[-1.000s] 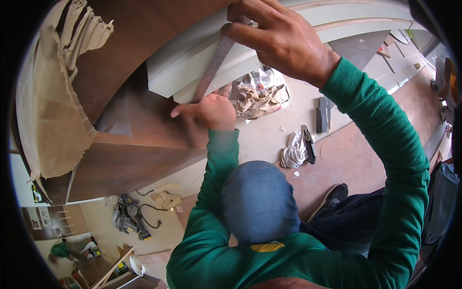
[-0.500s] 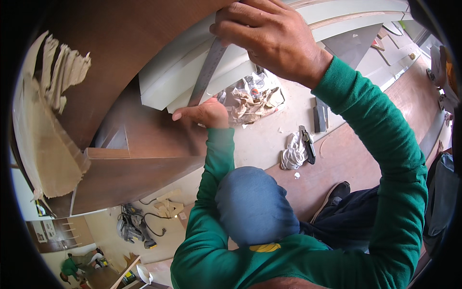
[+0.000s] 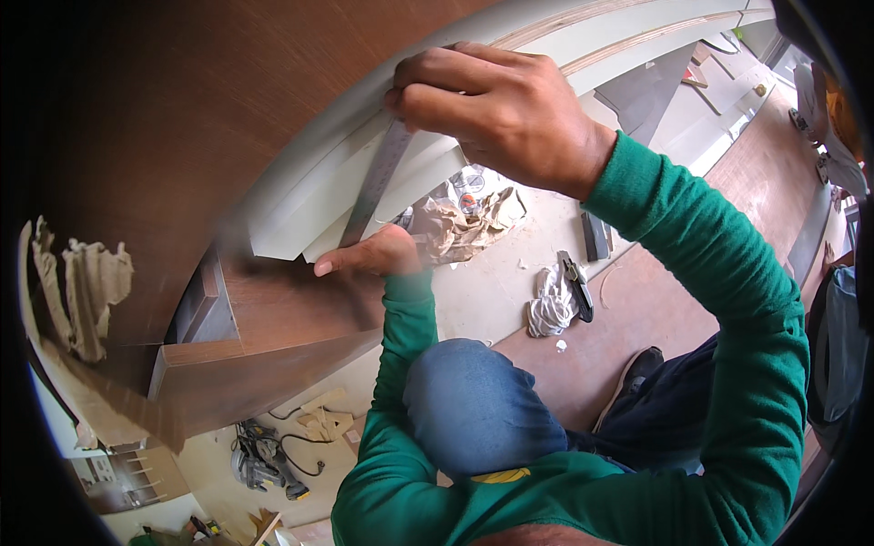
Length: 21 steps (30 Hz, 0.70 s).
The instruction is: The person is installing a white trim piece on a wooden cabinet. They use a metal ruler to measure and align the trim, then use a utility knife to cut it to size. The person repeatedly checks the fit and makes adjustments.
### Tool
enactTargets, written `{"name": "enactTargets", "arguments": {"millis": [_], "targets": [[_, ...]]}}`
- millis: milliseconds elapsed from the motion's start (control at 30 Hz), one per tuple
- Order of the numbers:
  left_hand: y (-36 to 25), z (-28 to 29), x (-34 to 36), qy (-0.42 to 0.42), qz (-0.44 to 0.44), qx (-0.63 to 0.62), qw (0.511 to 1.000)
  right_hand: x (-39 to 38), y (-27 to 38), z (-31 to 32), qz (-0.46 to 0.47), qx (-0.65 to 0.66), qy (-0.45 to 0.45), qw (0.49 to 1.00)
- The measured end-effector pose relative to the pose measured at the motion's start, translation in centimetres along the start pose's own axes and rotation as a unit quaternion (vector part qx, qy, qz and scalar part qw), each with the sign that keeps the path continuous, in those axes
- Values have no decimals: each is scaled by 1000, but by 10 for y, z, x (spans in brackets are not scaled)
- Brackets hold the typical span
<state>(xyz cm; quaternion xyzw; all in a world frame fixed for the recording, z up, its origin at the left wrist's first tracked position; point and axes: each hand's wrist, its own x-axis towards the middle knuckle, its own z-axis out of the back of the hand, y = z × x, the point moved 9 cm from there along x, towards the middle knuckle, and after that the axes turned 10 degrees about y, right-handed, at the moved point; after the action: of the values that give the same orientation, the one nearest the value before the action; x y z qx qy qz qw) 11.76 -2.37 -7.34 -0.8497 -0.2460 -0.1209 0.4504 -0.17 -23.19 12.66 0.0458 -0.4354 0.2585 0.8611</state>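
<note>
A long, narrow steel ruler [image 3: 375,187] slants across the edges of pale stacked boards [image 3: 305,214] beneath a large brown wood-grain panel [image 3: 209,82]. My right hand [image 3: 514,114] pinches its upper end, fingers bent over it. Down at the lower end, my left hand [image 3: 378,252] holds the ruler by the board's corner; the thumb points left and the other fingers are mostly hidden. Below that hand stands a brown wood-faced cabinet part [image 3: 282,300].
Crumpled brown paper [image 3: 478,227] lies beyond my left hand. A utility knife [image 3: 575,287] rests by a white crumpled cloth [image 3: 549,305]. Torn cardboard [image 3: 91,291] hangs at the left. A corded power tool [image 3: 264,460] sits on the floor. Another person [image 3: 828,136] is at far right.
The view has shifted, so the boards and torn cardboard sit lower in the picture. Both hands keep their hold on the ruler, which stays against the boards.
</note>
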Motion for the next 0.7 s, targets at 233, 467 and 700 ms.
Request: {"name": "enactTargets", "arguments": {"millis": [233,467,700], "targets": [[3,-2,-3,2,17,-6,1000,-4,-7,4,11,0,17,1000],[6,-14,-7,1,-16,12,1000,-5,-12,4,-21,-23,-4,1000],[11,2,-4,11,-1,31,999,-8,-15,3,0,12,-25,1000]]}}
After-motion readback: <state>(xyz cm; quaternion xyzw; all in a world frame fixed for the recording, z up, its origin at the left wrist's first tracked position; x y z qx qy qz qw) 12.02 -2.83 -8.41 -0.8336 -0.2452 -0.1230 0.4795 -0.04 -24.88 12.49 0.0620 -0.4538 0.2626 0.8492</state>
